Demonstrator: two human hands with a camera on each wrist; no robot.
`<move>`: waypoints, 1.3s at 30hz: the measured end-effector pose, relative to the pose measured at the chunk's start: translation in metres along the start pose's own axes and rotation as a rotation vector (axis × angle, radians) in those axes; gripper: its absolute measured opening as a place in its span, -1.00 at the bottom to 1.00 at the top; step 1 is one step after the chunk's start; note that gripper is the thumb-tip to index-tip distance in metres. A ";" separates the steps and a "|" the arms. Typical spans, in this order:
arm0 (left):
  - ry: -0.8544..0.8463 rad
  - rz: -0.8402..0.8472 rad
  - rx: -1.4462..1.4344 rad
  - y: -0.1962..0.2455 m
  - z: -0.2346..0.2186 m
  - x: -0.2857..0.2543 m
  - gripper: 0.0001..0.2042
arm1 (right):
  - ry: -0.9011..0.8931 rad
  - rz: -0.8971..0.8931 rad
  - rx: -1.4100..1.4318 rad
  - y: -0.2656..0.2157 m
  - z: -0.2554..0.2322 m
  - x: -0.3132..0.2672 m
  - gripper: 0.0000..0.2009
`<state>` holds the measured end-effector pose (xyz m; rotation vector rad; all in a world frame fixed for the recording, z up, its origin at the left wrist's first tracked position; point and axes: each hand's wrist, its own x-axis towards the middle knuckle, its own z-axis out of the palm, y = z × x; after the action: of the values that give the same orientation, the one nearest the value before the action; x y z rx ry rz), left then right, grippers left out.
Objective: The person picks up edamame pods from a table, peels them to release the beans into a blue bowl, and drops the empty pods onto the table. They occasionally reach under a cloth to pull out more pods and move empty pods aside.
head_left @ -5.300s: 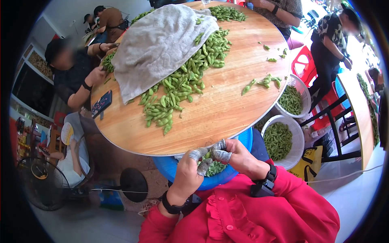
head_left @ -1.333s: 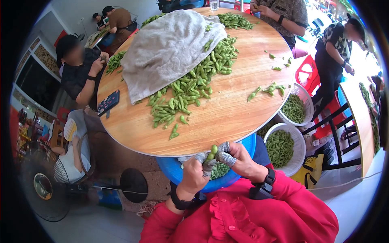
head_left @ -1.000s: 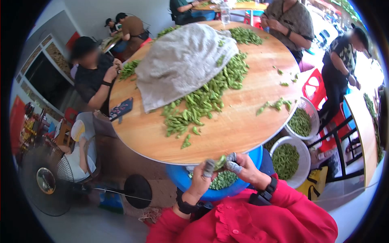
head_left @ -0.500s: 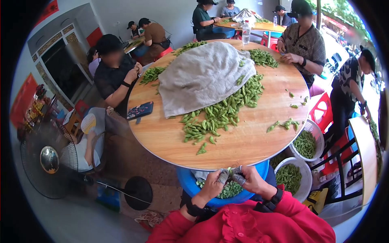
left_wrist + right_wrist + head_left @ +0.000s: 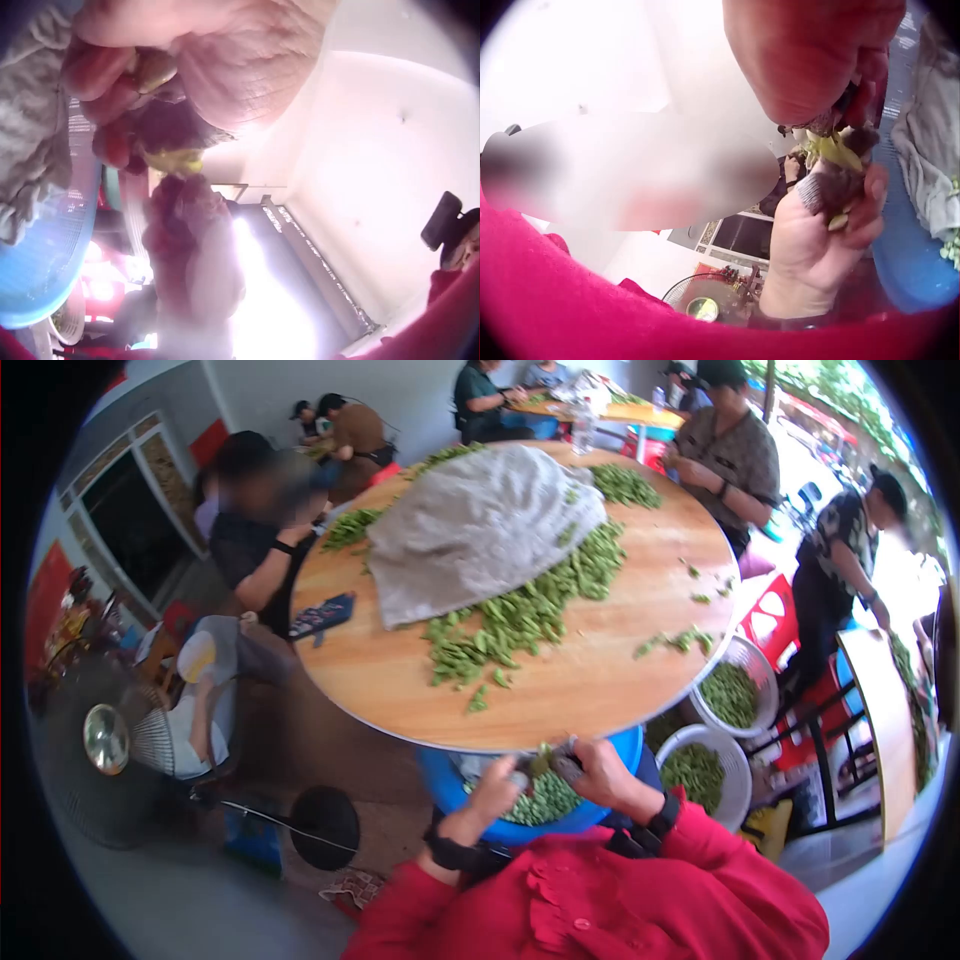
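Observation:
Over a blue basin (image 5: 440,785), my left hand (image 5: 492,788) and right hand (image 5: 605,775) hold a green pod (image 5: 541,762) between their fingertips. Grey wraps cover some fingertips. Below them, shelled green beans (image 5: 548,802) lie in the basin beside a pale cloth. In the left wrist view, the left hand (image 5: 232,60) curls round a second small green piece (image 5: 156,71), above the right hand (image 5: 193,247). In the right wrist view, the pod (image 5: 840,154) spans the right hand (image 5: 810,60) and the left hand (image 5: 810,244), its near end looking split.
A round wooden table (image 5: 400,700) bears a pile of pods (image 5: 530,615) under a grey cloth (image 5: 480,525), and a phone (image 5: 322,615). White baskets of pods (image 5: 692,778) stand at the right. A fan (image 5: 105,740) stands at the left. Several people sit or stand around.
The head view has shifted, so table and basin appear higher and further left. My hands have moved slightly apart, with more of the pod showing between them.

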<state>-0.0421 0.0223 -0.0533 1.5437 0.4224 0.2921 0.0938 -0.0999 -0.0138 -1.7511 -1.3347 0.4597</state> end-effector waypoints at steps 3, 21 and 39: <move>0.024 -0.095 -0.195 0.033 0.002 -0.009 -0.82 | -0.057 -0.026 -0.083 -0.006 -0.006 -0.001 -0.91; -0.045 -0.120 -0.141 -0.035 0.007 -0.002 -0.62 | -0.381 -0.147 -0.150 0.020 0.006 0.006 -0.84; 0.448 0.188 0.932 0.049 -0.057 0.072 -0.86 | -0.027 0.404 -0.369 0.078 -0.110 -0.068 -0.85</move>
<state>0.0011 0.1053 -0.0091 2.4444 0.8401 0.6522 0.1950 -0.2109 -0.0284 -2.3468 -1.1322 0.4793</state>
